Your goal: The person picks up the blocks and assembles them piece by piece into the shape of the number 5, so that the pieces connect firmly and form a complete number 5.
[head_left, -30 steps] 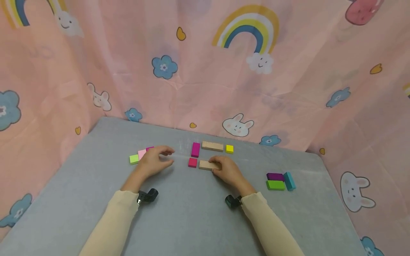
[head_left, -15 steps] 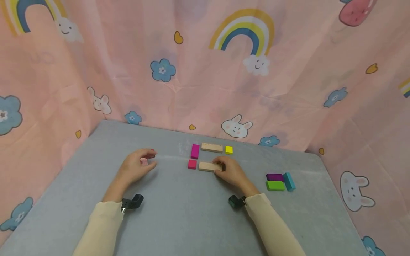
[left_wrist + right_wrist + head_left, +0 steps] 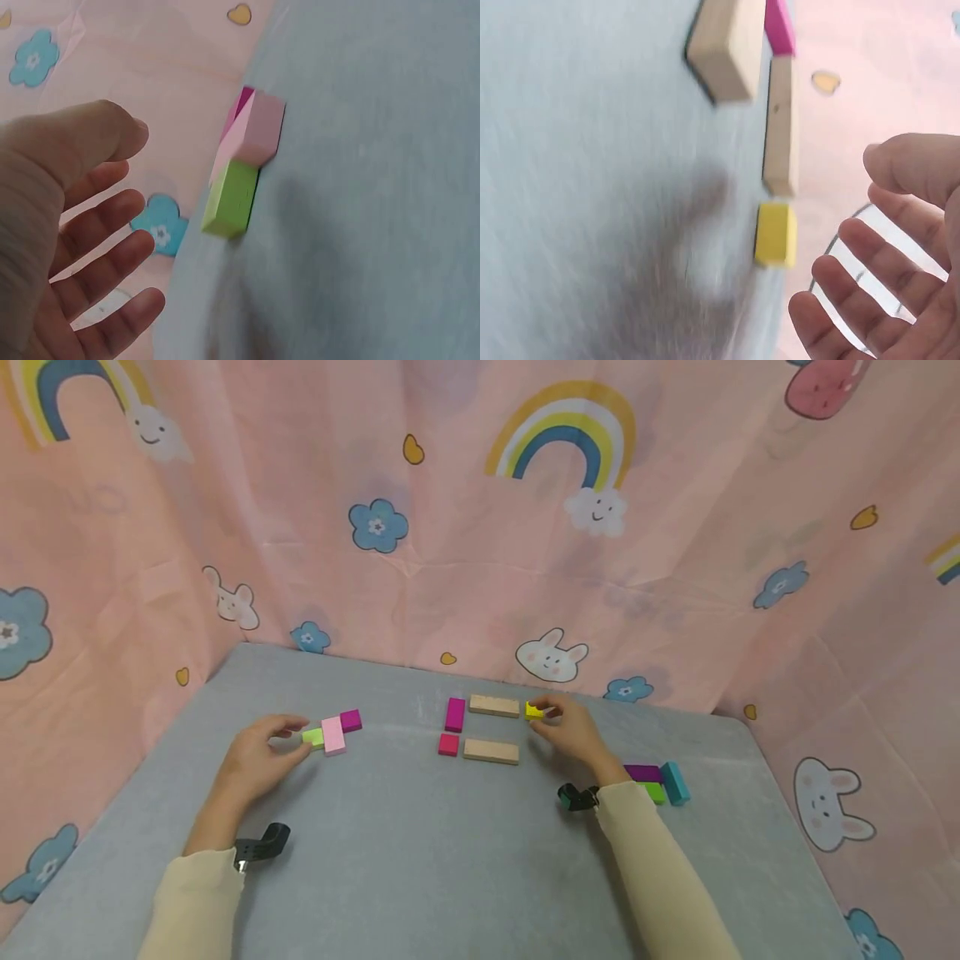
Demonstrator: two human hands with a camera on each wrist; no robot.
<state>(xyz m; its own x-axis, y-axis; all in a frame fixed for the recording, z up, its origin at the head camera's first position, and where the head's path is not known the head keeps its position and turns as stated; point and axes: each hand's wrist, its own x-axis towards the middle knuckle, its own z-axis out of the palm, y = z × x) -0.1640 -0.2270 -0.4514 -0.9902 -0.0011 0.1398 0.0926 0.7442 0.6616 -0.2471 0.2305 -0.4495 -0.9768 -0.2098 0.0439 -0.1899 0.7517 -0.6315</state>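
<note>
On the left, my left hand (image 3: 255,760) hovers with fingers loosely bent and thumb apart, nearest the lime green block (image 3: 231,197). That block touches a pink block (image 3: 333,736), and a magenta block (image 3: 350,720) adjoins the pink one's far side. My right hand (image 3: 572,731) is by the small yellow block (image 3: 775,234), its fingers spread and holding nothing in the right wrist view. Left of the yellow block lies a plain wooden block (image 3: 494,706). Nearer me is a second wooden block (image 3: 491,752), with a red block (image 3: 448,745) and an upright-lying magenta block (image 3: 454,715) to its left.
A purple block (image 3: 643,773), a green block (image 3: 654,792) and a teal block (image 3: 676,783) sit together on the right, partly behind my right sleeve (image 3: 652,852). A pink patterned curtain (image 3: 450,527) encloses the back and sides of the grey tabletop (image 3: 420,860).
My left hand has moved left, uncovering the pink and magenta blocks. My right hand has left the nearer wooden block and moved right and away from me to the yellow block.
</note>
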